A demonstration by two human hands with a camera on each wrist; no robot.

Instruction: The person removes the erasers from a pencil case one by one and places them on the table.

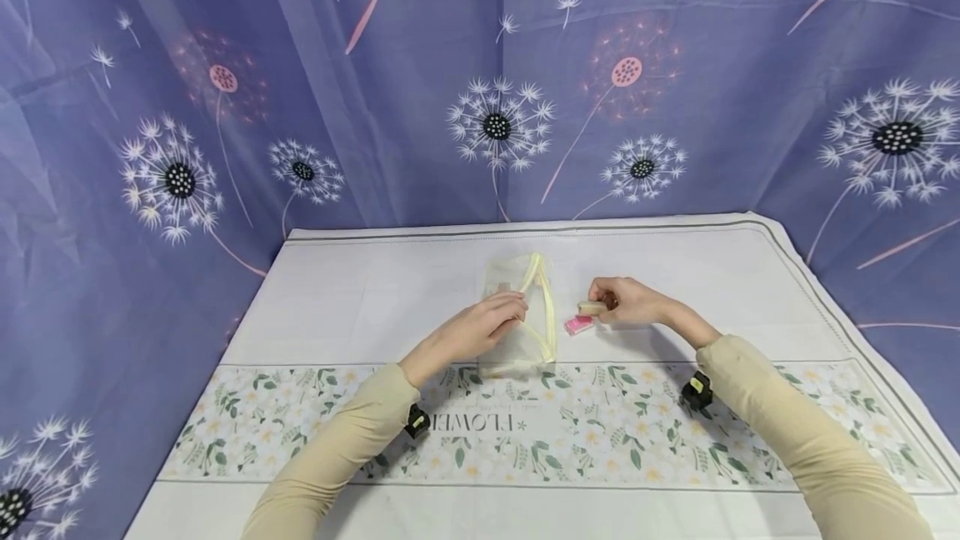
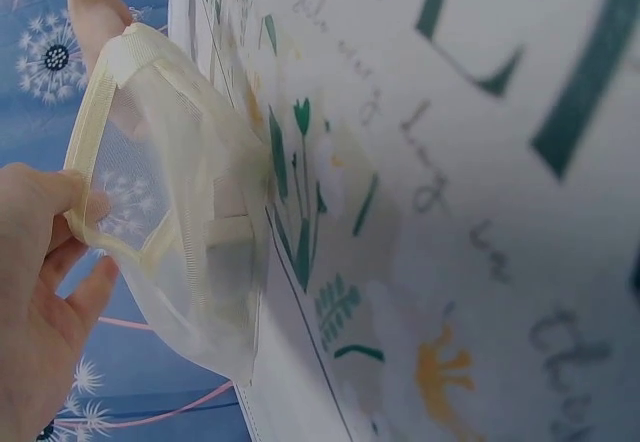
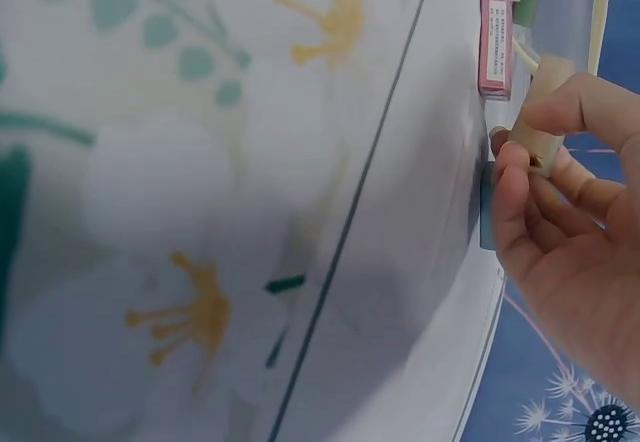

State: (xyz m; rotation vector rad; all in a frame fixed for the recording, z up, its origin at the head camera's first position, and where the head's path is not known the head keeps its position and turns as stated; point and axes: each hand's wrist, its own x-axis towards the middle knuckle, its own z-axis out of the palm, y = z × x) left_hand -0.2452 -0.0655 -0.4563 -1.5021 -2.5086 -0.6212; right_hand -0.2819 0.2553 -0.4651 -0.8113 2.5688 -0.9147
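Purple curtain (image 1: 397, 132) backs the bench (image 1: 360, 298). Left grip (image 1: 483, 327) pinches the pouch (image 1: 519, 346); right grip (image 1: 632, 302) holds a tan block (image 1: 590, 307).

- Blue-violet curtain (image 1: 405, 148), printed with white and pink dandelions (image 1: 497, 126).
- White tablecloth (image 1: 360, 290), spread before the curtain.
- Floral band (image 1: 285, 407) across the tablecloth, bearing dark lettering (image 1: 491, 422).

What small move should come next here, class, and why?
Probably carry the beige block into the mesh pouch: the right hand pinches the block beside the pouch, and the left hand holds the pouch's yellow-edged side open toward it.
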